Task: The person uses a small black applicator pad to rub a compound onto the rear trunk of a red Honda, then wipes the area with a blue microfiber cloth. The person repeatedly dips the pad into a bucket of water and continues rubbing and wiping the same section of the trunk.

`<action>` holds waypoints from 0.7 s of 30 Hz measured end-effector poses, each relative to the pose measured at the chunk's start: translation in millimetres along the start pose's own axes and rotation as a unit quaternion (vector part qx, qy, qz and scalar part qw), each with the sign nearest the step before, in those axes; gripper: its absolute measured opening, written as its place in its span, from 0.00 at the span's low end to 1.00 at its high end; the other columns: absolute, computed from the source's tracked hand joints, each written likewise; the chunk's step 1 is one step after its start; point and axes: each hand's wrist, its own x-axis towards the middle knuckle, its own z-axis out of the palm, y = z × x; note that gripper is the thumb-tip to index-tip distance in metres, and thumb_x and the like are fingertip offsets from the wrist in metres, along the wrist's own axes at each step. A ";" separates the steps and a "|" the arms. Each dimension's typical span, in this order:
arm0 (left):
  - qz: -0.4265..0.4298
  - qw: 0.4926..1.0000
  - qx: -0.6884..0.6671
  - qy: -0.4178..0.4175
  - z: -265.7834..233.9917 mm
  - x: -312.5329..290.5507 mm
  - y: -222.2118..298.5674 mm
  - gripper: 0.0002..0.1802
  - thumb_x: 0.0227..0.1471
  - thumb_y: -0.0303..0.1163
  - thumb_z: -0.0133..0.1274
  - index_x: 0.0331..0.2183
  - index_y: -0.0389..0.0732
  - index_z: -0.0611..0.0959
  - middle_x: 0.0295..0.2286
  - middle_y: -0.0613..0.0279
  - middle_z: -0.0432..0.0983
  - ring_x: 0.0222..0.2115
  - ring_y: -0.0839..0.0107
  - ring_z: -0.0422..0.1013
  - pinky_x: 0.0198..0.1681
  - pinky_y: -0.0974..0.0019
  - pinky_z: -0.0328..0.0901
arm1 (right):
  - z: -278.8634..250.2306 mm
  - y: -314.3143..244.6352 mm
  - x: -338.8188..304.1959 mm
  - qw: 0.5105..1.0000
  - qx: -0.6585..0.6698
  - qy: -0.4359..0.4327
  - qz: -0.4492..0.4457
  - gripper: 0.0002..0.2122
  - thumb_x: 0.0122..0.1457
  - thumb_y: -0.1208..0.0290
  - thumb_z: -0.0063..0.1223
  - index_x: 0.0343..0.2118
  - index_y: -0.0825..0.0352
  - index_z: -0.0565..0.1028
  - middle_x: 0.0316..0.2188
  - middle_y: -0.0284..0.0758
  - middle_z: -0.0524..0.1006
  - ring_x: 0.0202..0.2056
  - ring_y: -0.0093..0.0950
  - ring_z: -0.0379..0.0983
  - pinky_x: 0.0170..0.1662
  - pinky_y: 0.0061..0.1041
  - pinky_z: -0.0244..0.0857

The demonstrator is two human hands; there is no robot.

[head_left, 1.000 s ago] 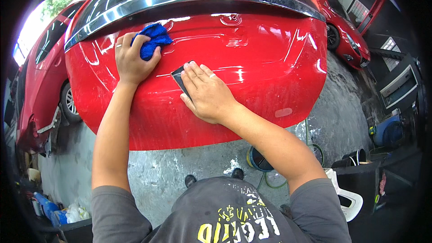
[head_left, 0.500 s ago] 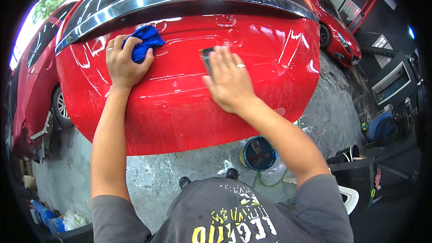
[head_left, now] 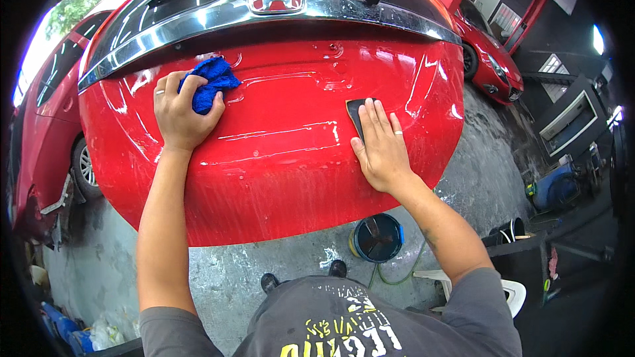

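Observation:
A wet red car tailgate (head_left: 271,188) fills the middle of the head view, with water streaks across its paint. My left hand (head_left: 180,116) is closed round a bunched blue cloth (head_left: 215,82) and rests on the panel's upper left. On the right side of the panel, my right hand (head_left: 383,149) lies with its fingers stretched out over a dark sheet of sandpaper (head_left: 355,114), pressing it against the paint. Only the sheet's left and upper edges show; the rest is under my fingers.
A bucket of dark liquid (head_left: 377,238) stands on the wet concrete floor below the tailgate, with a green hose (head_left: 398,280) beside it. At the right is a white plastic chair (head_left: 514,296). Red cars stand at left (head_left: 56,116) and right (head_left: 489,59).
My right hand has slid right and slightly down the panel with the sandpaper. My left hand stays on the same spot with the cloth. The view has shifted slightly.

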 end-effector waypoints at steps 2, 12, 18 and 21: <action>0.006 1.000 0.009 0.004 0.1 3.1 -2.1 0.18 0.45 0.41 0.74 0.37 0.46 0.87 0.42 0.56 0.81 0.47 0.51 0.77 0.54 0.48 0.71 | -3.4 -3.2 32.2 0.999 0.004 0.035 0.005 0.34 0.82 0.51 0.38 0.78 0.75 0.60 0.80 0.54 0.58 0.82 0.50 0.50 0.81 0.58 0.44; 0.005 1.000 0.007 0.011 -1.5 0.4 -1.0 0.18 0.45 0.40 0.74 0.37 0.46 0.87 0.42 0.55 0.81 0.47 0.50 0.77 0.54 0.47 0.71 | -4.8 -13.1 18.5 1.000 0.014 0.025 -0.013 0.34 0.81 0.52 0.43 0.77 0.75 0.60 0.80 0.53 0.60 0.81 0.49 0.53 0.80 0.61 0.44; 0.018 1.000 -0.007 -0.006 2.7 4.9 -1.9 0.18 0.45 0.40 0.74 0.38 0.46 0.88 0.43 0.54 0.81 0.47 0.48 0.77 0.54 0.46 0.72 | -34.1 23.6 117.2 0.988 0.126 0.061 0.068 0.31 0.82 0.50 0.38 0.75 0.70 0.67 0.76 0.51 0.68 0.79 0.47 0.58 0.80 0.60 0.47; 0.014 1.000 0.000 -0.018 -3.2 2.0 -5.5 0.18 0.45 0.40 0.75 0.38 0.45 0.88 0.49 0.53 0.84 0.51 0.47 0.78 0.56 0.46 0.73 | -60.9 56.8 89.4 0.946 0.258 0.185 0.062 0.22 0.80 0.59 0.43 0.58 0.73 0.80 0.57 0.53 0.81 0.62 0.53 0.74 0.67 0.50 0.63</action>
